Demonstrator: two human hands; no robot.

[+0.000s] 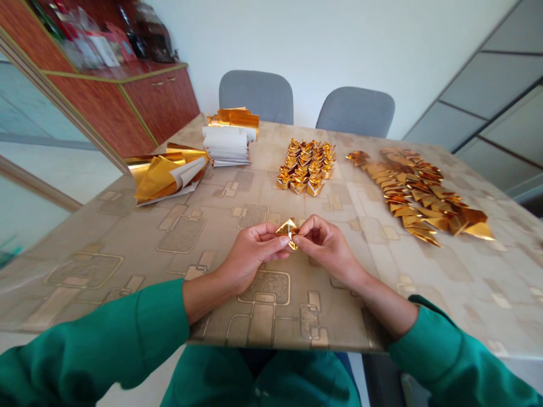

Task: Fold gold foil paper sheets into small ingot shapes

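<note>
Beige block-patterned tablecloth point(186, 234), white wall point(305, 45) behind. Small folded gold-foil paper piece point(285, 228): over near side, pinched b/w fingertips, L. hand point(253, 244) & R. hand point(326, 244), prob. for crease control. Boat-shaped gold-foil pieces point(303, 165): rows beyond, prob. for tidiness.

The folded paper point(284, 229) is shiny gold and white. The surface point(220, 217) is beige, patterned with outlined brown rectangles point(269, 284). The sleeves point(106, 322) are green, the chairs point(256, 95) grey, the cabinet point(163, 107) reddish brown.

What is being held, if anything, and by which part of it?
A folded gold paper, pinched at opposite sides by the left hand and right hand.
</note>
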